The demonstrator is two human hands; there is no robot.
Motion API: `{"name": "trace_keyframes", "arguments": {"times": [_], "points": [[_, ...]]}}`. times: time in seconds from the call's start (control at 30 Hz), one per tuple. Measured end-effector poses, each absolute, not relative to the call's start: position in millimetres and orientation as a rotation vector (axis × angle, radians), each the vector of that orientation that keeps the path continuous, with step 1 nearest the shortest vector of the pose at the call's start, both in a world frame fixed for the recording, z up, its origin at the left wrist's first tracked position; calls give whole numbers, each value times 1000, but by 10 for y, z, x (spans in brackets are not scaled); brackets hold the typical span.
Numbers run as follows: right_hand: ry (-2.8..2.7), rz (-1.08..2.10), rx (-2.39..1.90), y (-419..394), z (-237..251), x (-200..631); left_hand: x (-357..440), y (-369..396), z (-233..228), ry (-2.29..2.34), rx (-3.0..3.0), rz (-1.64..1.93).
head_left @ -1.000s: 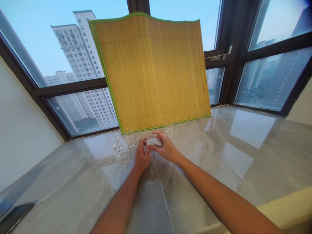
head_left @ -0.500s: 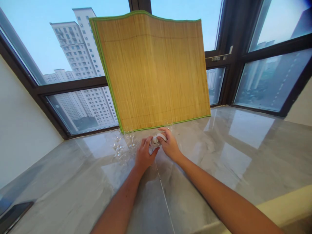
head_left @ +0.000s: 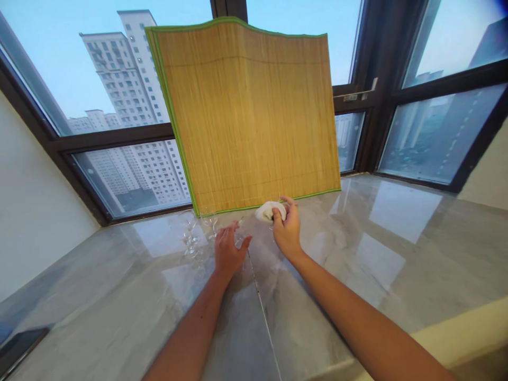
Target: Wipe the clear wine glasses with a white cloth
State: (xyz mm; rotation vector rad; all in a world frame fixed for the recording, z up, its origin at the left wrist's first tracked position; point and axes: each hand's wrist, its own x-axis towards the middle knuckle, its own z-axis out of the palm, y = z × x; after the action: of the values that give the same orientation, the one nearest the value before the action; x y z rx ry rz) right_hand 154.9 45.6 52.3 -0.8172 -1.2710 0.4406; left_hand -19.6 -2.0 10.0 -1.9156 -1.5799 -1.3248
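Note:
A white cloth (head_left: 266, 212) is bunched between the thumb and fingers of my right hand (head_left: 288, 233), raised just in front of the mat's lower edge. To its left, my left hand (head_left: 230, 250) is open over the marble top, thumb spread away from the fingers. Faint clear outlines show near its fingertips, too indistinct to make out whether it touches a glass. Several small clear stemmed glasses, among them one nearer glass (head_left: 191, 248) and one farther glass (head_left: 212, 225), stand close together left of that hand. Their edges are hard to separate.
A tan bamboo mat (head_left: 254, 116) with green edging leans upright against the dark window frame (head_left: 123, 138). The glossy grey marble ledge (head_left: 341, 275) has a joint line running toward me. A dark phone-like slab (head_left: 21, 346) lies at the lower left.
My hands have moved apart. The right hand has drawn the white cloth away to the right, and the left hand has opened and shifted slightly left, off the glass item both hands were around.

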Motion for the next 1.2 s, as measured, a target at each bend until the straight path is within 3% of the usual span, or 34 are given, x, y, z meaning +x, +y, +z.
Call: {"name": "trace_keyframes", "arguments": {"times": [0.37,0.63,0.83,1.0,1.2], "points": [[-1355,483,-828,418,494,1478,-234,45,-13,-1757,-1965,-1660],[-1294,473,-727,414,504,1489,-262,123,-117,-1802,-2122,-2195],[-1207,404,-538,373,501,1529,-365,-14,67,-1559,-1680,-1986],[-1494,293,-375,139,451,1516,-585,-169,316,-1407,-1289,-1648],[-2282,429,-312,-106,393,1315,-905,-208,360,-1589,-721,-1876]]}}
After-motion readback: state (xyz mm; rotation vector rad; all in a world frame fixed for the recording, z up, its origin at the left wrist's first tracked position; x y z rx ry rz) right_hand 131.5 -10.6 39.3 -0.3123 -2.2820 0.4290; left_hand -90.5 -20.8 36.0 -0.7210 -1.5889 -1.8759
